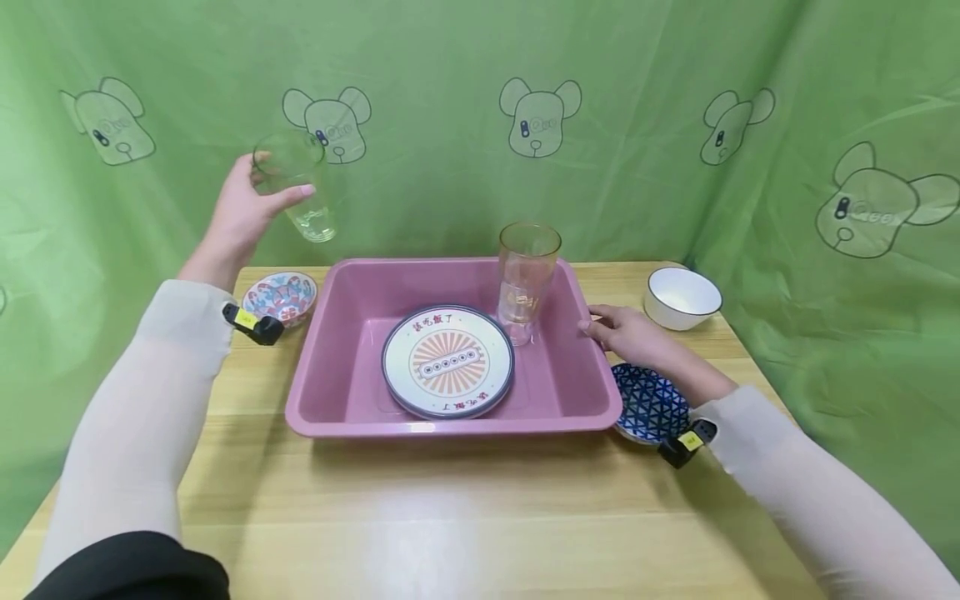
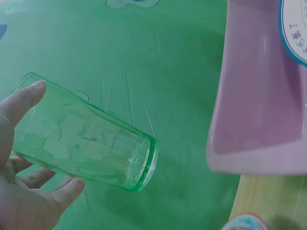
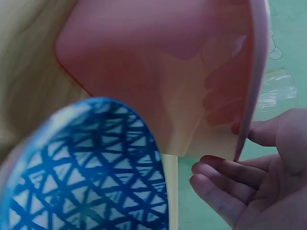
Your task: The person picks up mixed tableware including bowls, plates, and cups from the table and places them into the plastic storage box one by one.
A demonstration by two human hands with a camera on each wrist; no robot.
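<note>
Up at the back left, my left hand [image 1: 251,200] grips a clear drinking glass [image 1: 296,179] near its rim, raised over the table and tilted. The left wrist view shows thumb and fingers on opposite sides of that glass [image 2: 91,134]. My right hand [image 1: 630,333] holds the right rim of a pink basin [image 1: 450,428], thumb on the inside and fingers outside, as the right wrist view shows. Inside the basin lies a white plate [image 1: 450,362] with a blue rim and orange rays. An amber-tinted glass [image 1: 525,279] stands in it behind the plate, toward the right.
Left of the basin sits a small flower-patterned bowl [image 1: 281,296]. A white bowl [image 1: 682,298] with a dark rim stands at the back right. The blue triangle-patterned dish [image 1: 648,404] is beside the basin under my right wrist. A green curtain [image 1: 450,192] hangs behind the wooden table [image 1: 465,517].
</note>
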